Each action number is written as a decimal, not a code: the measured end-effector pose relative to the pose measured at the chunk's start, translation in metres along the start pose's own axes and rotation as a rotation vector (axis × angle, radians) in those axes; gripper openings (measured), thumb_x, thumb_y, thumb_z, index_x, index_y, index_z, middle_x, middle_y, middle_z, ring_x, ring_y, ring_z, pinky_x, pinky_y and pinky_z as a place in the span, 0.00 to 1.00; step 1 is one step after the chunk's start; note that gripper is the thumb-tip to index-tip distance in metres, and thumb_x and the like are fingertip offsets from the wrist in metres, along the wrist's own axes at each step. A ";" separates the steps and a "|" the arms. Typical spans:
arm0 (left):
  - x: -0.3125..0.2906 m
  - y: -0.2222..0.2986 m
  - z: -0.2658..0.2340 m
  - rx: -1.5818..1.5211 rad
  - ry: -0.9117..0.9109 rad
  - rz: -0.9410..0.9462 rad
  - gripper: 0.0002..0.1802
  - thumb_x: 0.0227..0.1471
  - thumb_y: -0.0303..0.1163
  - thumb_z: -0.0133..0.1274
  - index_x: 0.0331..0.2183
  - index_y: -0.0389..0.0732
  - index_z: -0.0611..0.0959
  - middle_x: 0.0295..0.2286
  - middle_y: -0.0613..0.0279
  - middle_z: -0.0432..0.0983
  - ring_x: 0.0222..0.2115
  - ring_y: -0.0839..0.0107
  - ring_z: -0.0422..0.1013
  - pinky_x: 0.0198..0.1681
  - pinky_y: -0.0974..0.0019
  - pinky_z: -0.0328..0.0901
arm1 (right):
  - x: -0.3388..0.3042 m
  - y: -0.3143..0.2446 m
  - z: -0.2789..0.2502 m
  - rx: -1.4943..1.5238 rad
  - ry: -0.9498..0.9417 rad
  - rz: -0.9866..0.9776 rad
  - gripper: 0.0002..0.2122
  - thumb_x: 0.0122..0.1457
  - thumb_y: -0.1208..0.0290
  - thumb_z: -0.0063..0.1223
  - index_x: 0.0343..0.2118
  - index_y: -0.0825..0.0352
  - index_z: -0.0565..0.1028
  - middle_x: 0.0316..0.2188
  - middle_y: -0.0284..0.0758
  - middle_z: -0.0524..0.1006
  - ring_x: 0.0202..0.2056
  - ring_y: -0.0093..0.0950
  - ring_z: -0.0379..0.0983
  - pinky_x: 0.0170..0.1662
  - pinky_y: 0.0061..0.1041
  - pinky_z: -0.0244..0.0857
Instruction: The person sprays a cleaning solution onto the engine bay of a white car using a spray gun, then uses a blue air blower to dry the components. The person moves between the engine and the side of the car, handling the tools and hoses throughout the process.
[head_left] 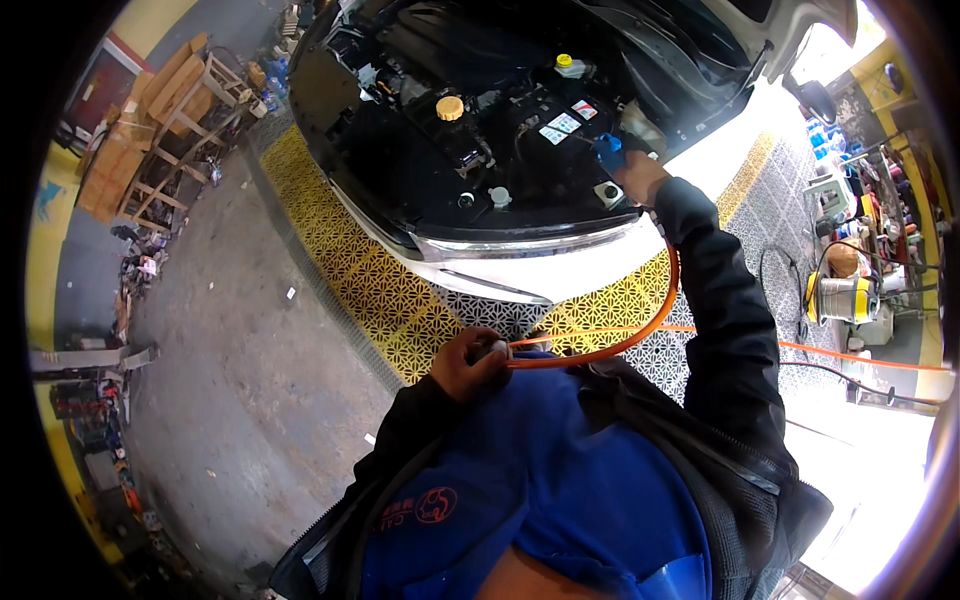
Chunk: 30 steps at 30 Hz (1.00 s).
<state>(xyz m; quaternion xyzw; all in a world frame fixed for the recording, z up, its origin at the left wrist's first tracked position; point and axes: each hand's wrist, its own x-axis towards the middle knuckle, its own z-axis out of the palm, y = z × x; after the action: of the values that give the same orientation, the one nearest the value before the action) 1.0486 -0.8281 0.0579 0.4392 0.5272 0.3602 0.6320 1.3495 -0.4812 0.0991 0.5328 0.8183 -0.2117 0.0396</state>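
The left hand (466, 364) is curled closed around a glossy orange flexible hose (585, 359), in front of a blue cloth shirt (600, 470). The hose extends right of that hand, then curves upward to below the right hand (643, 180). This hand reaches over a black engine bay (385, 185), fingers at a blue object (608, 148); their closure cannot be determined.

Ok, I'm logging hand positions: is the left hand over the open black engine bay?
No, the left hand is outside the black engine bay, near the blue cloth shirt.
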 end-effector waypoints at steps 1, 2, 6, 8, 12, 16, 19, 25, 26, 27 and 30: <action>0.001 0.002 0.001 -0.018 -0.020 -0.010 0.28 0.51 0.44 0.57 0.46 0.33 0.73 0.30 0.59 0.77 0.29 0.74 0.73 0.35 0.70 0.68 | -0.004 0.000 0.000 -0.076 -0.014 -0.086 0.14 0.55 0.66 0.50 0.32 0.76 0.75 0.31 0.53 0.76 0.28 0.39 0.79 0.30 0.38 0.70; 0.002 0.003 0.001 0.000 -0.026 -0.012 0.28 0.51 0.44 0.57 0.46 0.33 0.73 0.29 0.59 0.78 0.29 0.74 0.73 0.35 0.70 0.68 | -0.007 0.001 0.000 -0.152 -0.028 -0.173 0.14 0.55 0.66 0.50 0.32 0.76 0.75 0.32 0.53 0.76 0.29 0.39 0.79 0.30 0.39 0.70; 0.007 0.009 0.004 0.047 -0.050 -0.018 0.28 0.51 0.44 0.58 0.46 0.34 0.73 0.29 0.59 0.78 0.29 0.75 0.73 0.35 0.70 0.68 | -0.004 0.017 0.012 -0.112 0.189 0.003 0.16 0.55 0.64 0.50 0.35 0.76 0.75 0.34 0.54 0.76 0.37 0.44 0.77 0.38 0.39 0.70; 0.006 0.005 0.004 0.033 -0.035 -0.024 0.29 0.50 0.45 0.58 0.46 0.34 0.73 0.29 0.60 0.78 0.29 0.75 0.73 0.35 0.71 0.68 | -0.019 -0.027 -0.008 0.181 0.112 0.194 0.18 0.55 0.62 0.50 0.36 0.77 0.74 0.35 0.56 0.76 0.40 0.50 0.74 0.44 0.41 0.68; 0.006 0.009 0.004 0.029 -0.033 -0.035 0.28 0.49 0.45 0.59 0.46 0.35 0.74 0.30 0.57 0.78 0.31 0.73 0.74 0.37 0.69 0.69 | -0.012 -0.017 -0.001 0.248 0.111 0.240 0.18 0.55 0.62 0.50 0.36 0.76 0.74 0.35 0.56 0.76 0.42 0.51 0.73 0.45 0.42 0.67; 0.005 0.007 0.002 0.080 -0.009 -0.001 0.27 0.49 0.44 0.59 0.46 0.35 0.75 0.30 0.56 0.79 0.31 0.73 0.74 0.38 0.69 0.69 | 0.001 -0.005 0.011 0.033 0.057 -0.013 0.17 0.55 0.62 0.50 0.36 0.75 0.75 0.36 0.56 0.75 0.43 0.50 0.73 0.46 0.42 0.67; 0.003 0.013 0.001 0.148 -0.028 -0.058 0.27 0.49 0.43 0.59 0.46 0.35 0.75 0.30 0.57 0.79 0.31 0.73 0.74 0.37 0.69 0.68 | 0.014 0.015 0.024 0.034 0.136 0.035 0.17 0.55 0.62 0.50 0.34 0.75 0.75 0.38 0.57 0.74 0.44 0.50 0.72 0.47 0.42 0.66; -0.004 0.017 0.003 0.030 -0.013 -0.038 0.27 0.50 0.44 0.57 0.45 0.35 0.74 0.26 0.62 0.77 0.26 0.79 0.71 0.30 0.73 0.65 | -0.009 -0.025 -0.004 0.279 0.049 0.230 0.17 0.54 0.62 0.51 0.35 0.75 0.75 0.33 0.53 0.77 0.38 0.48 0.75 0.42 0.40 0.69; -0.006 0.018 0.005 0.009 -0.007 -0.047 0.27 0.50 0.44 0.57 0.46 0.35 0.74 0.25 0.61 0.77 0.26 0.78 0.71 0.30 0.73 0.65 | -0.012 -0.028 -0.006 0.387 0.039 0.317 0.17 0.54 0.62 0.52 0.35 0.75 0.75 0.33 0.52 0.78 0.38 0.48 0.76 0.42 0.40 0.69; -0.007 0.023 0.007 -0.008 -0.005 -0.053 0.28 0.50 0.45 0.58 0.46 0.35 0.73 0.25 0.61 0.77 0.26 0.78 0.71 0.30 0.73 0.66 | -0.017 -0.027 -0.006 0.353 -0.012 0.275 0.17 0.54 0.62 0.52 0.34 0.75 0.76 0.32 0.53 0.78 0.37 0.47 0.76 0.41 0.40 0.69; -0.006 0.026 0.006 0.000 -0.022 -0.061 0.30 0.50 0.46 0.58 0.47 0.34 0.72 0.26 0.60 0.77 0.26 0.77 0.72 0.31 0.72 0.66 | -0.010 -0.006 0.015 0.040 0.248 0.131 0.17 0.54 0.63 0.52 0.36 0.75 0.76 0.33 0.55 0.77 0.38 0.47 0.76 0.42 0.40 0.69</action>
<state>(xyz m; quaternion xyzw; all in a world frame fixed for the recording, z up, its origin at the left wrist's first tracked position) 1.0533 -0.8257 0.0847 0.4269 0.5335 0.3358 0.6484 1.3460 -0.4980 0.0908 0.6079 0.7760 -0.1575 -0.0588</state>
